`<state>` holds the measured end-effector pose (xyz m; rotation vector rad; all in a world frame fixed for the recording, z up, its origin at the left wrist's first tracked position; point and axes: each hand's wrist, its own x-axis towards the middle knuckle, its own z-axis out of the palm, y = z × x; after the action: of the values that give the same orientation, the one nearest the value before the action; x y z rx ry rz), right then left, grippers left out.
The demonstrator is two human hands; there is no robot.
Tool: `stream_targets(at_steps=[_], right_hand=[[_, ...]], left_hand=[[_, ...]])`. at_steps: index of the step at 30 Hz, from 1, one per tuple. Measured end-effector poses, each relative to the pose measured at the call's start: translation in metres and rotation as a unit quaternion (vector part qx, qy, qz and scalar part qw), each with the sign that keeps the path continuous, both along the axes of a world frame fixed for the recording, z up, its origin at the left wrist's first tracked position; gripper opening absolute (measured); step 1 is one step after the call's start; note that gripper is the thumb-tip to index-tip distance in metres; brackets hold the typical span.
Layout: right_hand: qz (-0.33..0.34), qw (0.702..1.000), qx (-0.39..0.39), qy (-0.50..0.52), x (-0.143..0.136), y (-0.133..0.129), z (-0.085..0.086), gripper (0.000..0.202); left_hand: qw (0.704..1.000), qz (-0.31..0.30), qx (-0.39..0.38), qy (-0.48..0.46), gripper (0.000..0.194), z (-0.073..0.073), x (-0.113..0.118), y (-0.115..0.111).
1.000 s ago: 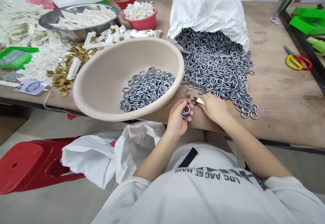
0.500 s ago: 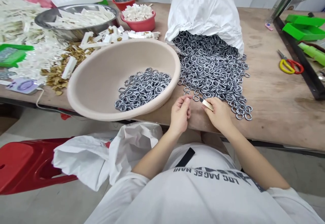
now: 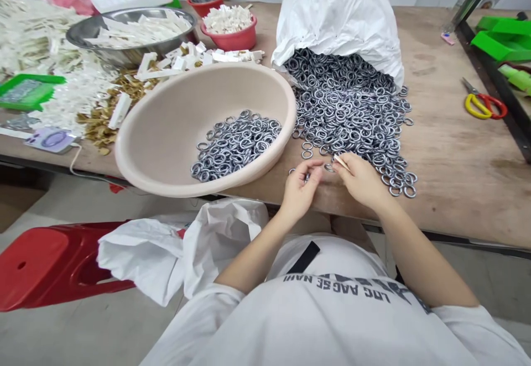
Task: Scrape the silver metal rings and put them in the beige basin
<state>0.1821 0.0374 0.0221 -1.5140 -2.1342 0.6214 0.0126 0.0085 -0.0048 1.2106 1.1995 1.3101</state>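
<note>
Clamps a slim pale tool (image 3: 342, 162) in the right hand (image 3: 360, 181), near the front edge of the tabletop (image 3: 452, 189). Curls the left hand (image 3: 299, 190) slightly apart from the right, beside grey rings (image 3: 329, 167); cannot tell whether gripping any. Shows more in the beige basin (image 3: 166, 128), left along that edge, and spilling frontward from the white sack (image 3: 338, 15).

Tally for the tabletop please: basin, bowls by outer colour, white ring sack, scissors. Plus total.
Beige basin: 1
Steel-coloured bowl: 1
Red bowls: 2
White sack: 1
Scissors: 1
Total: 6
</note>
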Motion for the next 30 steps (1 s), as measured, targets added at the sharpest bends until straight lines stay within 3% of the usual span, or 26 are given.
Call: stream_targets(at_steps=[4,7,10,13,17,30], right_hand=[[-0.017,0.985,-0.038,0.167,0.013,-0.017,0.000,0.018],[-0.031,0.965,-0.043,0.258,0.011,-0.019,-0.002,0.015],[-0.005,0.944,-0.079,0.321,0.008,-0.018,-0.004,0.014],[0.007,0.930,-0.088,0.357,0.007,-0.020,-0.005,0.018],[0.025,0.930,-0.066,0.360,0.006,-0.023,-0.011,0.023],[0.008,0.957,0.020,0.288,0.005,-0.021,-0.022,0.030]], left_hand=[[0.981,-0.097,0.062,0.156,0.030,0.008,0.009,-0.001],[0.978,-0.150,0.038,0.142,0.035,0.010,0.013,-0.001],[0.979,-0.192,0.004,0.068,0.036,0.008,0.015,-0.001],[0.974,-0.197,-0.083,-0.071,0.037,0.004,0.017,-0.003],[0.943,-0.199,-0.169,-0.205,0.035,0.001,0.022,-0.005],[0.942,-0.140,-0.199,-0.233,0.039,0.002,0.029,-0.006]])
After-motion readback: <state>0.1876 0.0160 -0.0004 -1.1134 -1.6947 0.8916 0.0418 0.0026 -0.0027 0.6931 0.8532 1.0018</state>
